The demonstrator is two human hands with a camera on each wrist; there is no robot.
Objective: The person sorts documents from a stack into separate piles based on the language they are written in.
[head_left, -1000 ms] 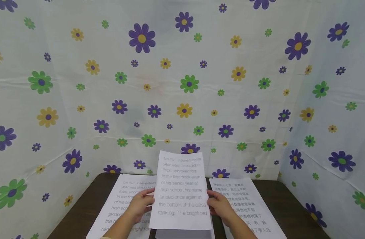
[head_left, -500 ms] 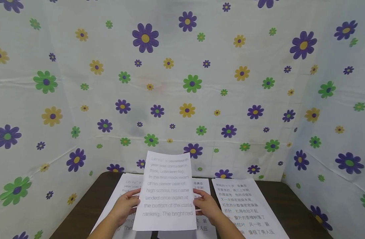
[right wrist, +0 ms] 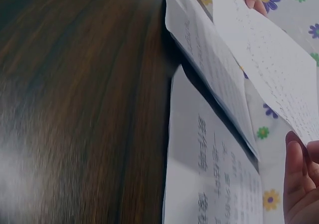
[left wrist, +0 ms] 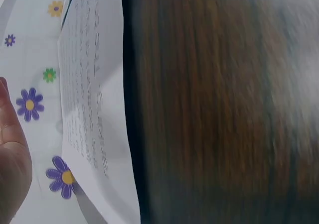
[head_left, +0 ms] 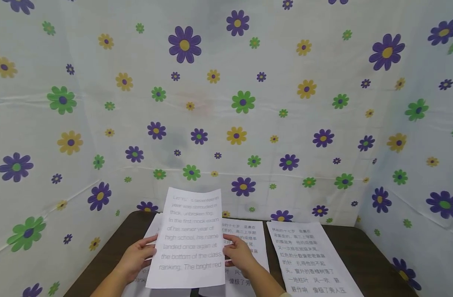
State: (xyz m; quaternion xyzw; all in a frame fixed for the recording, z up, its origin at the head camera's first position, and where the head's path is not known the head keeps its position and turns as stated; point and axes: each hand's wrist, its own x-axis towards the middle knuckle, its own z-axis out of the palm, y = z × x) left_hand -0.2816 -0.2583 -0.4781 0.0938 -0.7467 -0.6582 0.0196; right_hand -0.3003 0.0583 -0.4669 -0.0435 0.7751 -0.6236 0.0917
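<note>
A printed sheet of white paper (head_left: 189, 239) with large English text is held up, tilted, over the table. My left hand (head_left: 135, 258) pinches its left edge and my right hand (head_left: 239, 253) pinches its right edge, thumbs towards the front. Behind and below it, the left paper stack (head_left: 137, 286) is mostly covered. The middle stack (head_left: 248, 243), printed with Chinese characters, is partly covered. In the right wrist view, the raised sheet (right wrist: 269, 59) spans between both hands, above the stacks. The left wrist view catches part of my left hand (left wrist: 12, 169) beside printed paper (left wrist: 112, 109).
A third stack of paper (head_left: 311, 260) with Chinese text lies on the right side of the dark wooden table (head_left: 371, 255). Dark strips of table show between the stacks. Behind stands a white flower-patterned cloth backdrop (head_left: 211, 115), which also wraps both sides.
Both hands have carried the English-text sheet leftwards, from over the middle stack towards the left stack. More of the middle stack's Chinese text now shows. The head view has shifted slightly.
</note>
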